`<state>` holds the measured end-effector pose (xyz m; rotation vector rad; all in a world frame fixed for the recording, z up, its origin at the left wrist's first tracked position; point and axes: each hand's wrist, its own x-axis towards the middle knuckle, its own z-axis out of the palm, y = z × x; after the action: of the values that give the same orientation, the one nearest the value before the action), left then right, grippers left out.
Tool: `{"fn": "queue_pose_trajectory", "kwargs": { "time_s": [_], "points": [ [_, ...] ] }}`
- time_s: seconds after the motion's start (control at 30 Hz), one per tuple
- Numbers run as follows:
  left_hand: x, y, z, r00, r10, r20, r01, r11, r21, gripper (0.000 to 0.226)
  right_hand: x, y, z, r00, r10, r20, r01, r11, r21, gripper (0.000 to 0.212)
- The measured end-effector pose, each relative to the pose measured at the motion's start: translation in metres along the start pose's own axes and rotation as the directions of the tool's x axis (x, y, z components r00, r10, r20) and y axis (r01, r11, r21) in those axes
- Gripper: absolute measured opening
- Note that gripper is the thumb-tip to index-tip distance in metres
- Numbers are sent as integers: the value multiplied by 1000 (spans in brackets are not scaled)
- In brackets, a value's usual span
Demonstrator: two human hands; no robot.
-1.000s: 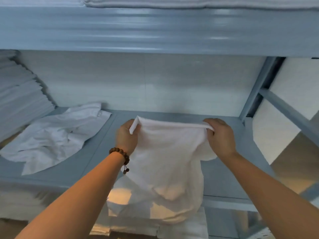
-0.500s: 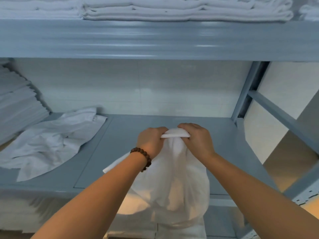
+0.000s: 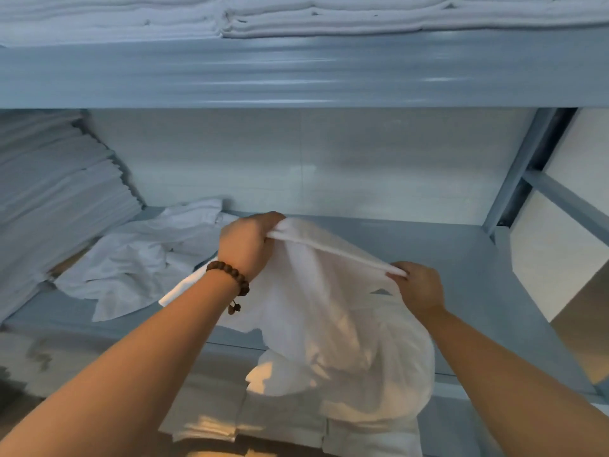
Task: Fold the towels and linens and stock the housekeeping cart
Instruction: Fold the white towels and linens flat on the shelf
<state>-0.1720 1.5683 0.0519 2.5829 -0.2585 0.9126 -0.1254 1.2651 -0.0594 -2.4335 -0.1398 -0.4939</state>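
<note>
Over the grey-blue metal shelf [image 3: 454,258], the left hand [image 3: 245,245] and right hand [image 3: 417,286] each pinch one end of the limp white cloth towel [image 3: 329,324] by its hem, which slants down rightward while the rest hangs below.

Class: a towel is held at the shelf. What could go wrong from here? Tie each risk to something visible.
1. The right hand only pinches the towel at its hem; it could slip.
2. The towel hangs bunched past the shelf edge, so the fold may come out crooked.
3. The crumpled cloth beside the left hand could get caught up.
</note>
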Motion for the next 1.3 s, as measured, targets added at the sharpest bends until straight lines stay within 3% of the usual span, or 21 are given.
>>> {"fn": "queue_pose_trajectory", "kwargs": {
  "time_s": [0.27,0.4,0.53,0.63,0.73,0.83,0.97,1.1,1.2,1.3],
  "points": [
    [-2,-39,-42,995,23,96,-39,986,162,38,7,-33,-55,969,-116,-219,97,991,-96,15],
    [9,-44,-60,995,57,84,-75,971,229,28,-6,-59,-89,948,-121,-293,63,978,-201,19],
    [-1,-42,-78,993,63,103,-88,962,257,12,-28,-80,-117,933,-213,-290,92,921,-379,12],
    [-16,-29,-89,996,65,55,-74,979,189,12,-36,-90,-131,957,-170,-236,33,870,-492,8],
    [-23,-2,-101,998,64,29,-68,986,153,13,-56,-91,-138,971,-128,-201,-3,835,-550,24],
    [-29,34,-113,996,83,19,-85,988,128,17,-90,-85,-136,975,-93,-202,-19,869,-494,32],
    [-39,80,-128,992,118,41,-123,985,119,21,-135,-88,-119,982,-90,-165,36,951,-307,10],
    [-54,86,-151,992,119,39,-124,979,165,21,-154,-99,-128,984,-38,-176,13,990,-140,20],
    [-64,74,-173,992,120,25,-123,972,200,19,-153,-119,-150,959,-159,-236,127,981,-147,21],
    [-62,67,-194,993,118,-24,-110,967,230,20,-145,-145,-176,911,-251,-326,170,951,-259,21]
  ]
}}
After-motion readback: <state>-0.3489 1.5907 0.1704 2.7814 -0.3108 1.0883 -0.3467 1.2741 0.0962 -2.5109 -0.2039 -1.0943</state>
